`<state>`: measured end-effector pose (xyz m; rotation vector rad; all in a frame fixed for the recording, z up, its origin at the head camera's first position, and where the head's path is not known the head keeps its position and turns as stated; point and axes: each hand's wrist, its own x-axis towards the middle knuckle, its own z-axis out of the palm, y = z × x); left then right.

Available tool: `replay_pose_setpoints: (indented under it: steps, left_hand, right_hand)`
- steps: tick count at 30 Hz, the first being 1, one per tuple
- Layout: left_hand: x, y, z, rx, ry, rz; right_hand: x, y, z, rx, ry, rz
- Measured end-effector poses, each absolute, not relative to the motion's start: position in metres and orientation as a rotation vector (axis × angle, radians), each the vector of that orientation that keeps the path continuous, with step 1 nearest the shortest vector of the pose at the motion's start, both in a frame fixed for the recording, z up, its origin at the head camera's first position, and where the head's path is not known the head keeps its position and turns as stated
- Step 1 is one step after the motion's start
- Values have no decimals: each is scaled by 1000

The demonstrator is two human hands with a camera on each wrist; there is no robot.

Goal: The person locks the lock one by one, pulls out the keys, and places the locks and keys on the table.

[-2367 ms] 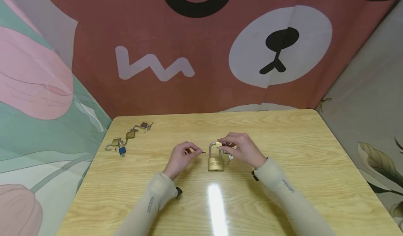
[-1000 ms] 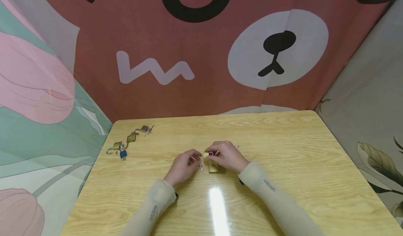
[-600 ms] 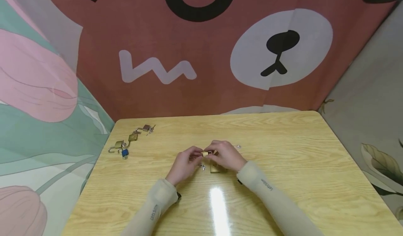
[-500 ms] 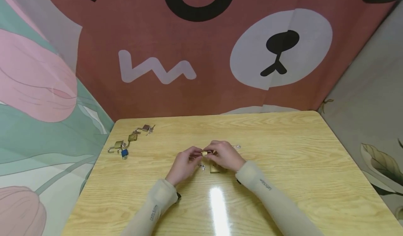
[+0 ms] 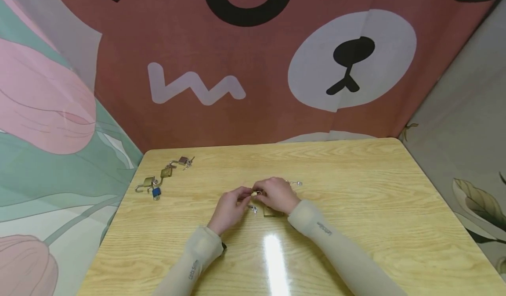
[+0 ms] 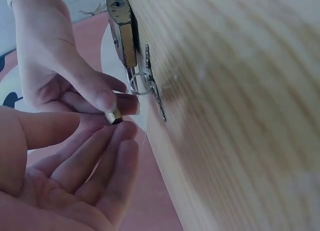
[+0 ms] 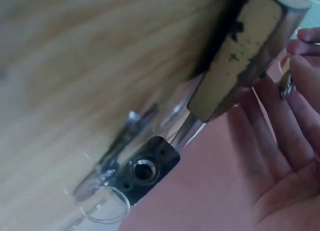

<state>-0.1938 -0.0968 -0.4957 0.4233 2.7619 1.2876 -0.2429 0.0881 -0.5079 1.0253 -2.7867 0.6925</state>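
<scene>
My right hand (image 5: 276, 195) pinches a small brass padlock (image 5: 256, 193) between thumb and fingers, above the table in the middle. Against the padlock's left end, the thumb and fingertips of my left hand (image 5: 230, 206) pinch a small key, mostly hidden now. In the left wrist view the brass padlock (image 6: 115, 115) shows between both hands' fingertips. Under the right hand lies a large brass padlock (image 5: 272, 212), its shackle mostly covered; its scuffed body (image 7: 245, 56) shows in the right wrist view. A ring of keys (image 5: 253, 209) sits below the left fingertips, close to the table.
Behind the right hand, a key (image 5: 298, 183) lies on the wooden table (image 5: 356, 173). A dark padlock (image 7: 150, 168) with a key ring is beside the large one. Opened padlocks, including a blue one (image 5: 156, 191) and a brown one (image 5: 183, 160), lie at the back left.
My right hand has carried the small padlock left and nearer to me, meeting the left fingertips. It has since turned a little more over it. The ring of keys now shows below the left hand.
</scene>
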Motion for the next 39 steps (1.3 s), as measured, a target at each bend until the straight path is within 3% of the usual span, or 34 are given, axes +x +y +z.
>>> replay_pose_setpoints:
  steps: [23,33,39]
  left_hand:
    - [-193,-94,-509,502,2819,1127]
    - [-202,-105,-508,370,2812,1137]
    - [-218,-135,-510,291,2875,1200]
  right_hand:
    - [-248,77,-510,1085,-2809,445]
    - [-247,85,-500,1025,-2812,590]
    - [-249,83,-496,1016,-2823,618]
